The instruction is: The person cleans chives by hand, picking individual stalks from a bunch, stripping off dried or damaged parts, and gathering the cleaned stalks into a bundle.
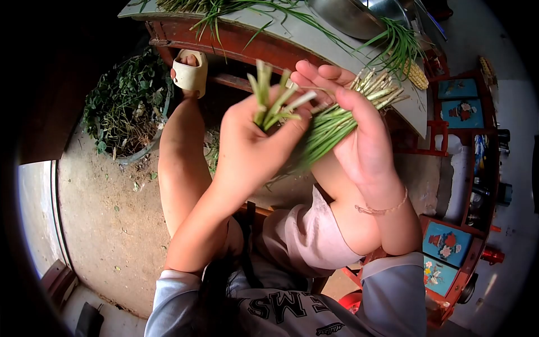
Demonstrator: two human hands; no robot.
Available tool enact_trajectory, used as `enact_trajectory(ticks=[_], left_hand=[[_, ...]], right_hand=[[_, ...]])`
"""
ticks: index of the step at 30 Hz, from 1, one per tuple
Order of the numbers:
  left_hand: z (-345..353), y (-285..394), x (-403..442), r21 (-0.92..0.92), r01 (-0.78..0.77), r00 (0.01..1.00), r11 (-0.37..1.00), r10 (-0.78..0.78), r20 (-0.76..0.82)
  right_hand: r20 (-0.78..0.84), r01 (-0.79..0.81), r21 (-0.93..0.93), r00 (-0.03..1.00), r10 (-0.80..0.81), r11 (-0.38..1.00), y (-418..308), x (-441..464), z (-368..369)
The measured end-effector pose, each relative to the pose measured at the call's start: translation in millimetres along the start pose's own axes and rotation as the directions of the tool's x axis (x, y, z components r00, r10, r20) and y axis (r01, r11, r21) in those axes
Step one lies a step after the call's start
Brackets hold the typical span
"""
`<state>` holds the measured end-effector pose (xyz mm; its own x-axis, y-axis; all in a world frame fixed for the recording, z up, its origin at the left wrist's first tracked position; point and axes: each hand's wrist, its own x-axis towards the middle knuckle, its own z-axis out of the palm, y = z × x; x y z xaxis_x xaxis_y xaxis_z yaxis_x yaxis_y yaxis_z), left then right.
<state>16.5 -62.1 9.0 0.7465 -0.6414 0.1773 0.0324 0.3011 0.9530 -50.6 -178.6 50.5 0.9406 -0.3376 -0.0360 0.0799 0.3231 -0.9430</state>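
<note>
My left hand (pixel 250 143) is closed around several green stalks (pixel 269 104), whose pale cut ends poke up out of the fist and are partly blurred. Beside it, my right hand (pixel 365 132) holds a bunch of garlic chives (pixel 325 135) in the crook of the thumb, fingers loosely bent. Pale stem ends of that bunch stick out past the thumb to the upper right. Its leafy lower part hangs between my hands above my lap and is smeared by motion. The two hands are close together, and I cannot tell whether they touch.
Ahead is a table (pixel 412 115) bearing loose chives (pixel 281 11), a metal bowl (pixel 345 17) and a corn cob (pixel 415 76). On the floor at left stands a tub of dark leafy greens (pixel 126 106), near my slippered foot (pixel 191 70). A red cabinet with blue panels (pixel 446 241) stands right.
</note>
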Motion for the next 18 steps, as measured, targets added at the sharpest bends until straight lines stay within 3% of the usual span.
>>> enact_trajectory(ticks=[1, 3, 4, 5, 7, 9, 13, 15, 16, 18], left_hand=[[-4.1, -7.7, 3.2, 0.047, -0.104, 0.994, 0.993, 0.106, -0.041], [-10.2, -3.0, 7.7, -0.013, -0.057, 0.978, 0.998, 0.054, -0.202], [-13.4, 15.2, 6.9, -0.095, 0.068, 0.957, 0.993, -0.092, -0.274], [-21.3, 13.9, 9.5, -0.035, 0.022, 0.946, 0.999, -0.032, -0.323], [-40.6, 9.3, 12.2, -0.12, -0.001, 0.911, 0.993, -0.048, -0.409], [-56.0, 9.6, 14.9, -0.212, 0.004, 0.931, 0.977, -0.081, -0.357], [-61.2, 13.4, 14.3, -0.318, 0.105, 0.954, 0.942, -0.185, -0.234], [-59.7, 14.4, 14.2, -0.339, 0.154, 0.958, 0.928, -0.224, -0.179], [-58.6, 16.4, 13.4, -0.349, 0.184, 0.96, 0.919, -0.244, -0.136], [-56.2, 18.1, 12.7, -0.362, 0.227, 0.962, 0.904, -0.266, -0.06]], right_hand=[[0.0, 0.0, 0.001, 1.0, 0.0, 1.0, 1.2, 1.5, -4.2], [0.018, 0.019, -0.107, 1.0, -0.017, 0.994, 4.9, 5.4, -11.9], [0.004, 0.019, -0.172, 1.0, -0.018, 0.985, 10.6, 8.3, -16.9], [0.002, 0.021, -0.17, 1.0, -0.021, 0.985, 15.1, 10.7, -21.5], [0.006, -0.011, -0.415, 1.0, 0.014, 0.91, 20.9, 15.4, -27.2], [-0.061, -0.053, -0.419, 0.998, 0.03, 0.906, 26.0, 19.9, -29.5], [-0.039, 0.089, -0.508, 0.991, -0.126, 0.857, 26.9, 22.9, -24.2], [-0.063, -0.002, -0.709, 0.996, -0.061, 0.705, 19.2, 17.5, -11.9], [-0.026, 0.112, -0.592, 0.987, -0.158, 0.798, 28.1, 19.2, -8.7], [-0.013, 0.088, -0.536, 0.994, -0.112, 0.84, 26.1, 14.8, 4.0]])
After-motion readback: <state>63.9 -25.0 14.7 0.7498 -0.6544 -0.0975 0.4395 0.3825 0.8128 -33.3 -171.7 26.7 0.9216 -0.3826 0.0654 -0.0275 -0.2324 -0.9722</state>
